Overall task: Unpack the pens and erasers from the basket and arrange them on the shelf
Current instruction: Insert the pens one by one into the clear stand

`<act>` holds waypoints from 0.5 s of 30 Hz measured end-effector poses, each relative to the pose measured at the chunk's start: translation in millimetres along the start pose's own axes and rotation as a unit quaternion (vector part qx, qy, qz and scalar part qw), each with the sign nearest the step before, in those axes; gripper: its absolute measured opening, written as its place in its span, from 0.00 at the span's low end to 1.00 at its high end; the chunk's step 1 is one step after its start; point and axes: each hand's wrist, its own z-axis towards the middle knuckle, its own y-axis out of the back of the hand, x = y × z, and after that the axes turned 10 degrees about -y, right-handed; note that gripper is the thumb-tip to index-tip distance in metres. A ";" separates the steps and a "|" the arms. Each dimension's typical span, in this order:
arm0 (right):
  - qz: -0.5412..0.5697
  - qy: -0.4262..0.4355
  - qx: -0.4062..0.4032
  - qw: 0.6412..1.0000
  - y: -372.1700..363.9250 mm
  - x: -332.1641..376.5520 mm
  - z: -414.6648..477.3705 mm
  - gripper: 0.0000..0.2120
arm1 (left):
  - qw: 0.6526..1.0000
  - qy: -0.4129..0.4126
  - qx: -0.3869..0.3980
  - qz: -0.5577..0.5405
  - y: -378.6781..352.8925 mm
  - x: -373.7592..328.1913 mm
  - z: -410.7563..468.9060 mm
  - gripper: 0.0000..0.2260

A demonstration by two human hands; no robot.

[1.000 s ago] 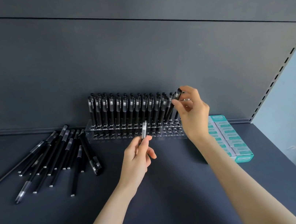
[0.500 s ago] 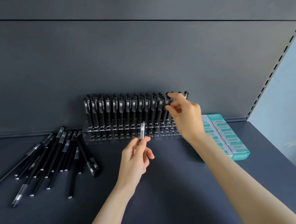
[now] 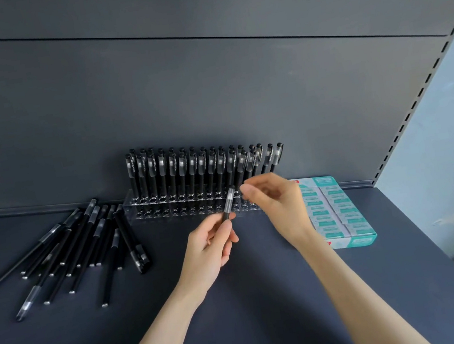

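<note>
Left hand (image 3: pixel 211 250): pinches a slim black pen with clear cap (image 3: pixel 229 204) upright, before the clear acrylic rack (image 3: pixel 166 207).
Right hand (image 3: pixel 278 205): empty, fingers loosely parted, just beside the cap.
Loose black pens (image 3: pixel 83 240): on the dark shelf (image 3: pixel 268 298), left of the rack.
Teal eraser box (image 3: pixel 340 210): right of the rack.

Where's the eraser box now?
Head view, right side: the teal eraser box lies beside the right end of the clear pen rack, behind the right hand.

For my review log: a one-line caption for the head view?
Left hand holds a pen, right hand open beside it, before the rack.
</note>
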 end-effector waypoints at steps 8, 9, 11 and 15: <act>0.075 -0.013 0.033 0.997 1.7 0.3 -5.0 0.08 | 1.000 -0.005 0.007 0.022 -5.4 1.3 -3.3 0.07; 0.099 -0.012 0.026 0.995 2.9 0.0 -4.3 0.09 | 1.000 0.000 0.003 0.023 -4.1 1.8 -3.4 0.07; 0.120 -0.017 0.018 0.993 4.0 -0.2 -4.4 0.09 | 0.999 0.008 -0.009 0.032 -2.4 3.4 -3.5 0.06; 0.020 0.007 0.019 1.000 -1.7 -4.1 -8.4 0.14 | 0.998 0.005 -0.004 0.064 -5.6 4.7 -3.9 0.02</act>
